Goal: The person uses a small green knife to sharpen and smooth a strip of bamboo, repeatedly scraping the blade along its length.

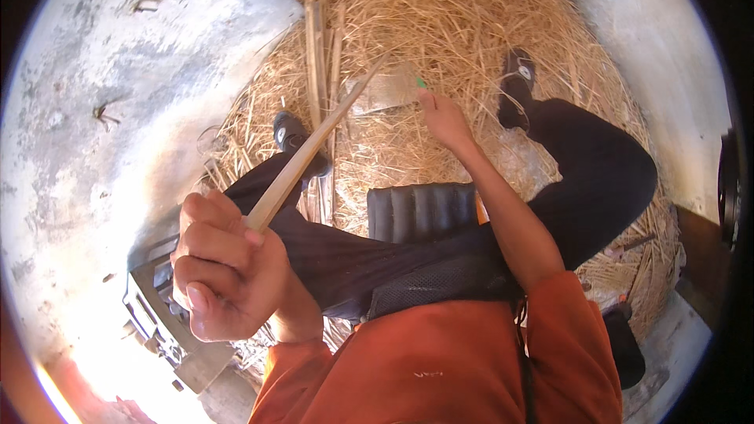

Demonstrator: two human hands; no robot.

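A person in an orange shirt (424, 361) and dark trousers (593, 153) sits with knees apart, seen from above, and a black ribbed cushion (422, 212) shows between the legs. To the left of the cushion and a little nearer the body, the left hand (224, 263) is curled firmly closed around the thick end of a long pale strip (310, 149), which looks like wood or bamboo. The strip slants forward and to the right, its thin tip ending beyond the cushion; gripping it at one end probably leaves its length free over the gap between the legs.

The left wrist is raised, with the curled fingers turned toward the camera. The right arm reaches straight out past the cushion's right side. Beyond the cushion, the right hand (446, 119) has its fingers drawn together, their tips at a small green thing (421, 83); the view is too soft to tell whether it is gripped. Just left of that hand is a pale flat piece (385, 94) (perhaps a blade, perhaps a sheet). Loose straw (440, 16) spreads beyond the cushion, with long slats (316, 55) lying to its left.
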